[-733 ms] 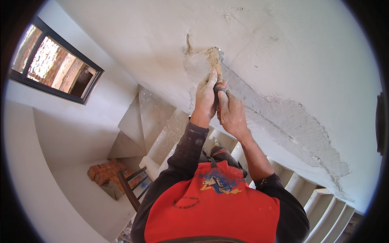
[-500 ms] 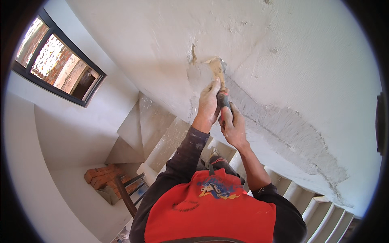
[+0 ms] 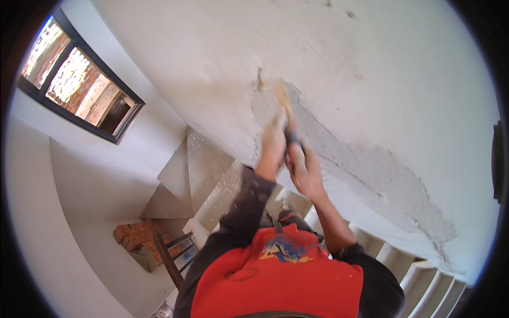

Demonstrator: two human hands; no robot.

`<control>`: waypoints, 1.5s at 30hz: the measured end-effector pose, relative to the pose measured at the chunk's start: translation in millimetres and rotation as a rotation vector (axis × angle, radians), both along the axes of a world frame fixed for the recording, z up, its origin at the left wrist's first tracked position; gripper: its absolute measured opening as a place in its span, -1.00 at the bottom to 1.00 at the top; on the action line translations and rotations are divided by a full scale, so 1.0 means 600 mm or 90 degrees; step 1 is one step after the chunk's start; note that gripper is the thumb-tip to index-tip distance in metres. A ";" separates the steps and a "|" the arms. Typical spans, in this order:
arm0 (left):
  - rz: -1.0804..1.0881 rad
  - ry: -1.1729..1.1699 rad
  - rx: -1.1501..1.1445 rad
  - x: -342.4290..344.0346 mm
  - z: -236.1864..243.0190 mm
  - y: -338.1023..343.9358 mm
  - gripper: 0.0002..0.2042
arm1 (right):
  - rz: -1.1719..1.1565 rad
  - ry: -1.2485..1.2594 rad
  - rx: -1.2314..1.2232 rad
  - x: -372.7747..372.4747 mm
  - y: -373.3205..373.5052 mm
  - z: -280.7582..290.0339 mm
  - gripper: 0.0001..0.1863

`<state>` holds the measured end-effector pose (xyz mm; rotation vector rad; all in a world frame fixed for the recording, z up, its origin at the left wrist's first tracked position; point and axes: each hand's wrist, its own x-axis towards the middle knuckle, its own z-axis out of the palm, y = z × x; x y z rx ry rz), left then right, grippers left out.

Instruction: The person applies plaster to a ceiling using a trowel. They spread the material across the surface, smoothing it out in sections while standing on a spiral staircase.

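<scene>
Pale plaster wall (image 3: 382,79), curved by the lens, fills most of the upper and right side of my view. Stairs (image 3: 424,289) run along its foot, dusty treads flecked with white at the near left, narrower steps fanning out lower right. My red-fronted top (image 3: 286,281), dark-sleeved and with a blue and yellow print, takes the lower middle. Rough grey patch (image 3: 382,175) crosses the wall diagonally, from just beside my work down to the lower right, ragged along both edges. Dark-framed window (image 3: 82,77) at upper left; brickwork shows through the panes. Below it, lower left, orange bricks (image 3: 138,241) lie piled next to a dark-railed frame (image 3: 167,257). Right hand (image 3: 306,169): fingers wrapped around the dark handle of a hand tool (image 3: 291,135), at its lower end. Left hand (image 3: 273,140): higher, against the tool's left side near the neck; motion blur, so I cannot tell how tightly it closes. Tan working end points up the wall, at the patch's upper end. Smallest noted: narrow gouge (image 3: 259,79), just left of the tool's tip.
</scene>
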<state>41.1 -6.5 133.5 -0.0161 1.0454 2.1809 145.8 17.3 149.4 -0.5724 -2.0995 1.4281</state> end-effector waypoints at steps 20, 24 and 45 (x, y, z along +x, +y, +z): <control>-0.056 -0.056 0.062 0.021 0.013 0.008 -0.68 | 0.011 -0.096 -0.247 0.033 0.007 0.032 -0.66; -0.051 -0.027 0.077 0.001 -0.001 0.017 -0.68 | 0.033 -0.089 -0.133 0.015 0.025 0.023 -0.65; -0.032 -0.081 0.118 -0.011 0.008 0.019 -0.68 | 0.030 -0.141 -0.032 0.004 0.022 0.056 -0.67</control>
